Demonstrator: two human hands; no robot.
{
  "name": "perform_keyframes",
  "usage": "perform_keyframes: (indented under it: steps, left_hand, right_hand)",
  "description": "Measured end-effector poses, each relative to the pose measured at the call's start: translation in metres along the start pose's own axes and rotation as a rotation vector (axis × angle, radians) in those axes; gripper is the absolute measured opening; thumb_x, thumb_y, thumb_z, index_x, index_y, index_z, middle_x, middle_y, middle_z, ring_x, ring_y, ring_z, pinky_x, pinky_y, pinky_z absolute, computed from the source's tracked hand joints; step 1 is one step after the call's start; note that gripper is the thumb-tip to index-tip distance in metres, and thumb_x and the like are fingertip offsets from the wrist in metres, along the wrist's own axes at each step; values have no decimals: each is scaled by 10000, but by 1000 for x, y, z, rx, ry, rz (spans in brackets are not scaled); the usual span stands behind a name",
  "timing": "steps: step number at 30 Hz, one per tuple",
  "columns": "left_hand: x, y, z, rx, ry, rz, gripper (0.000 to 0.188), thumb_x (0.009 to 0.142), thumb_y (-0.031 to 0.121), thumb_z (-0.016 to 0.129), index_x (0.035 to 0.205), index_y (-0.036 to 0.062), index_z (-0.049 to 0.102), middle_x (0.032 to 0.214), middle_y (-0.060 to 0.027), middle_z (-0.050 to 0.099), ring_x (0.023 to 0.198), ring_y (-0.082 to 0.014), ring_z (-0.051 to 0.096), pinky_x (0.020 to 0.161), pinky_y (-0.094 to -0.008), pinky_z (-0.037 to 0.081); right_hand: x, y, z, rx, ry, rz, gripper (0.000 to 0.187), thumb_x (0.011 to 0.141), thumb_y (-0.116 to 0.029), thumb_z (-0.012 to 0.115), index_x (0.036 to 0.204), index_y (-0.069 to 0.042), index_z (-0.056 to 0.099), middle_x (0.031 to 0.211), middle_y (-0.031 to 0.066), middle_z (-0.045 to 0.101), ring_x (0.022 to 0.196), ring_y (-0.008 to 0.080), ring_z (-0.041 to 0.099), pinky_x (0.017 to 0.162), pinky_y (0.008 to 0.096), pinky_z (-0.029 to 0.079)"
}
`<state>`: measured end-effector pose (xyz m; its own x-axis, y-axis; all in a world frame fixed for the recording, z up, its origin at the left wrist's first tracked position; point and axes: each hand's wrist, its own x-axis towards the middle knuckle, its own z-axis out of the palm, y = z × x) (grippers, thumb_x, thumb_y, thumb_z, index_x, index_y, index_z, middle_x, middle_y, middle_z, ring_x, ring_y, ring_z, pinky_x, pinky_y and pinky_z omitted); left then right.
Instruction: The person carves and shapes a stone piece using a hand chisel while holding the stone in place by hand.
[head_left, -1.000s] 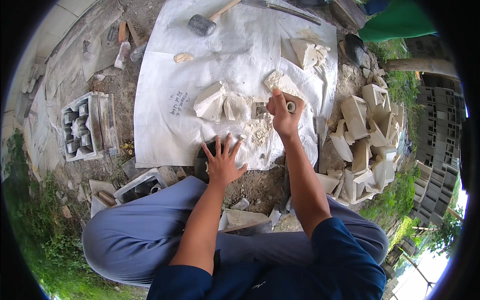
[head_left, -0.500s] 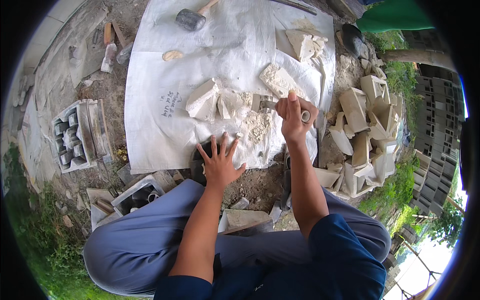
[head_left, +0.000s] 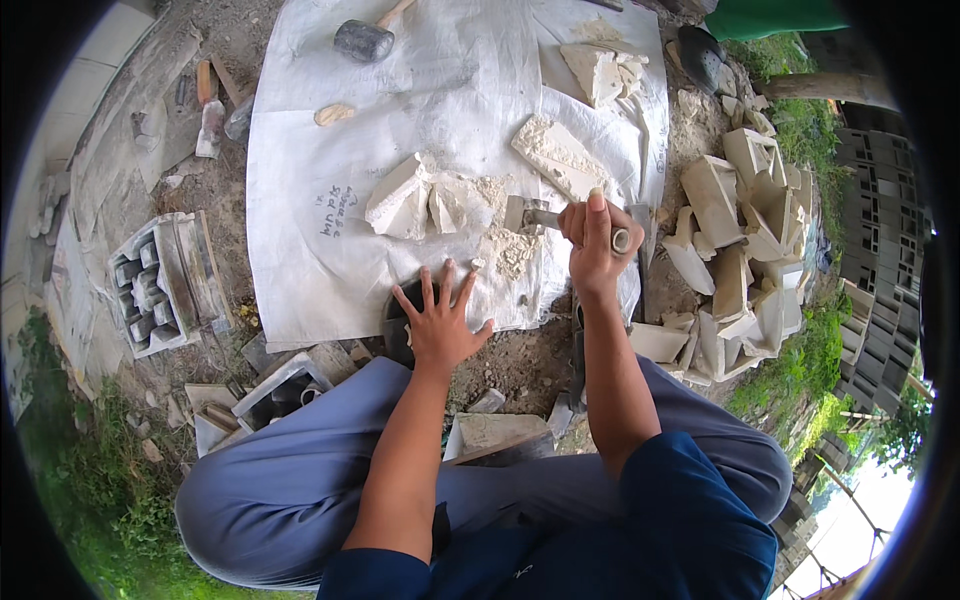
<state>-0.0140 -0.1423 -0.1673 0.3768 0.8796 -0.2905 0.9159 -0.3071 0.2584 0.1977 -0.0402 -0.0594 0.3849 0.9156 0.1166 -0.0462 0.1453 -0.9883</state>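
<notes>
My right hand (head_left: pixel 600 238) is closed around the handle of a scraper (head_left: pixel 528 213). Its flat metal blade points left and rests among cream-coloured crumbs (head_left: pixel 512 252) on a white woven sheet (head_left: pixel 300 255). Left of the blade lie broken pale plaster-like chunks (head_left: pixel 398 197); a longer crumbly slab (head_left: pixel 555 158) lies just beyond the scraper. My left hand (head_left: pixel 440 325) lies with spread fingers at the sheet's near edge, holding nothing. A small pale bit (head_left: pixel 478 263) sits near its fingertips. Under its left side, a dark object (head_left: pixel 398 318) is partly hidden.
A mallet (head_left: pixel 364 41) and a flat oval piece (head_left: pixel 333 114) lie on the sheet, with more broken pieces (head_left: pixel 600 72) far right. Pale angular castings (head_left: pixel 735 270) pile up at right. A block-filled mould (head_left: pixel 158 285) and a wooden-handled tool (head_left: pixel 208 110) are at left.
My right hand and the scraper have shifted slightly nearer to me, and the hand a little rightward. My left hand stays in place. The whole view has shifted slightly.
</notes>
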Motion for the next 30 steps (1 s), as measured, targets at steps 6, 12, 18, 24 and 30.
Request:
perform_keyframes:
  steps: [6,12,18,24,30]
  left_hand:
    - [-3,0,0,15,-58,-23,836,825,661,614,1555,326,383,1661,-64,251,1529,-402,172,1116,-802,64]
    - [-1,2,-1,23,-67,-23,817,836,659,599,1551,321,396,1670,-60,232,1539,-394,141,1118,-803,42]
    - [2,-3,2,28,-32,-8,831,821,654,619,1547,314,405,1656,-74,262,1519,-419,197,1114,-805,41]
    - [-2,4,3,10,-7,8,840,806,654,632,1545,326,404,1649,-72,280,1518,-416,200,1116,-805,48]
    - [-5,8,5,11,-25,2,834,812,651,620,1549,331,394,1650,-71,279,1519,-408,198,1120,-802,42]
  right_hand:
    - [-7,8,11,-106,-49,30,530,1063,-195,546,575,-39,410,511,-21,377,493,78,303,482,289,247]
    - [5,10,16,-129,3,138,551,1072,-206,530,556,-38,432,507,-15,406,499,72,330,483,289,268]
    - [10,15,14,-279,-63,132,516,1059,-235,549,585,-38,499,523,-43,436,504,45,362,465,266,247]
    - [8,19,2,-148,-44,96,532,1064,-252,545,585,-28,492,512,-31,455,491,46,382,455,271,263]
    - [-3,29,7,-321,-65,-55,520,1041,-268,584,593,-13,522,505,-14,446,506,41,363,467,267,261]
